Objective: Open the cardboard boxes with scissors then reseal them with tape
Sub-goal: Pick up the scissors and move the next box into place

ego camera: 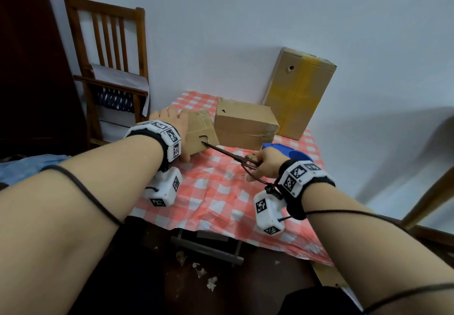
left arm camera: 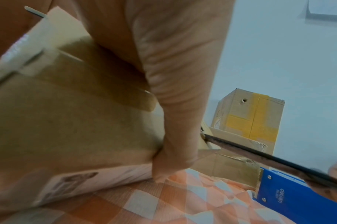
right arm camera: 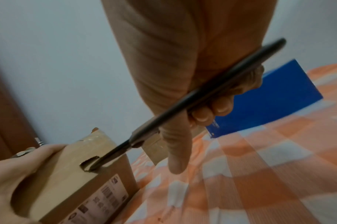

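Note:
A small cardboard box [ego camera: 200,132] stands tilted at the table's left edge. My left hand [ego camera: 172,120] grips it, fingers over the top and thumb [left arm camera: 173,106] down its near side. My right hand [ego camera: 264,164] grips the handles of dark metal scissors [ego camera: 228,155]. The blades point left, and their tips sit in a torn hole in the box's face [right arm camera: 91,165]. In the right wrist view the scissors [right arm camera: 183,106] run across my palm, and the small box [right arm camera: 68,174] shows a printed label low on its side.
A medium brown box [ego camera: 245,125] sits behind the small one. A tall box with yellow tape [ego camera: 299,93] leans on the wall. A blue tape dispenser [ego camera: 290,152] lies just behind my right hand. A red checked cloth [ego camera: 221,204] covers the table; a wooden chair [ego camera: 110,68] stands at left.

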The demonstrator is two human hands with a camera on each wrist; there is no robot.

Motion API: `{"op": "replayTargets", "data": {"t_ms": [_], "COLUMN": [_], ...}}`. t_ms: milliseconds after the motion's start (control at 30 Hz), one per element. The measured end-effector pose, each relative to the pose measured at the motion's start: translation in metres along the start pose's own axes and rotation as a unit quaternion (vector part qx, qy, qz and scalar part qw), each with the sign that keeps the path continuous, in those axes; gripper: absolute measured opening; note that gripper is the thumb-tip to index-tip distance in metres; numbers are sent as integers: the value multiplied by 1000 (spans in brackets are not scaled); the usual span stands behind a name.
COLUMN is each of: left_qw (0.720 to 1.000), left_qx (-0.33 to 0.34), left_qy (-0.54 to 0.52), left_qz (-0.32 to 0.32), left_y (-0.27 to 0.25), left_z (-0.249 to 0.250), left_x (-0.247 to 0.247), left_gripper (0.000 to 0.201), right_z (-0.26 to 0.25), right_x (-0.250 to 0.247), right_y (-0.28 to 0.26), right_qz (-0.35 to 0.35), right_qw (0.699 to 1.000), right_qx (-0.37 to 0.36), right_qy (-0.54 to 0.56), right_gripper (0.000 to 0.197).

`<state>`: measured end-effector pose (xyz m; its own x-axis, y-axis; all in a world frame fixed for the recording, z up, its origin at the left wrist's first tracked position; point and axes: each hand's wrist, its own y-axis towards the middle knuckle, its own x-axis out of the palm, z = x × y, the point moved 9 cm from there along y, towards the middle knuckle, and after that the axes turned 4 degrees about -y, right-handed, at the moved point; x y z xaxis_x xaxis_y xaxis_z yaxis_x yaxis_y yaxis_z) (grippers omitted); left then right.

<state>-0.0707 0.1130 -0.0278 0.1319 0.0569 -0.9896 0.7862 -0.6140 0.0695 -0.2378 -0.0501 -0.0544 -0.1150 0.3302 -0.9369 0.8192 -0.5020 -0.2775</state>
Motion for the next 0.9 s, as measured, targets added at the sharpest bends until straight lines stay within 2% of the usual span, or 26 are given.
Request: {"op": "replayTargets", "data": {"t_ms": [133,300,400,533,633,733,833,900], "left_qw": [1000,1000,999,999,999,999,999,999], "left_qx": [-6,-17,-21,-20,-18,-15,-13,-13], "left_qy": [4,-2,-13,-24,-29,-30,-28,-24], "left_qz": [-3,-22,-31,-32,-31,-26,-24,-23], "left_y": [1,3,4,5,4,3,3,3], "left_z": [0,-3,-6,-8,-7,-7,-6,-5], "left_x": [-3,-4,-6,-6,-7,-7,-7,-7], "left_gripper": [116,117,117,120,118,117,117,116], "right_z": [1,2,2,13,25,28,21,11], "right_x": [14,21,23,19,11,12,18,19], "right_y": [-1,-5,-5,0,5,8,13,16], "right_qz": [-8,-12,-23,-18,21,30,19,18], "right_qw": [997,989,991,991,990,985,990,994], "right_qx": [-14,-35,-34,9,72,110,108,96], "right_qy": [79,141,128,131,124,129,84,41], "right_gripper": [34,23,21,32,13,7,20,16]}}
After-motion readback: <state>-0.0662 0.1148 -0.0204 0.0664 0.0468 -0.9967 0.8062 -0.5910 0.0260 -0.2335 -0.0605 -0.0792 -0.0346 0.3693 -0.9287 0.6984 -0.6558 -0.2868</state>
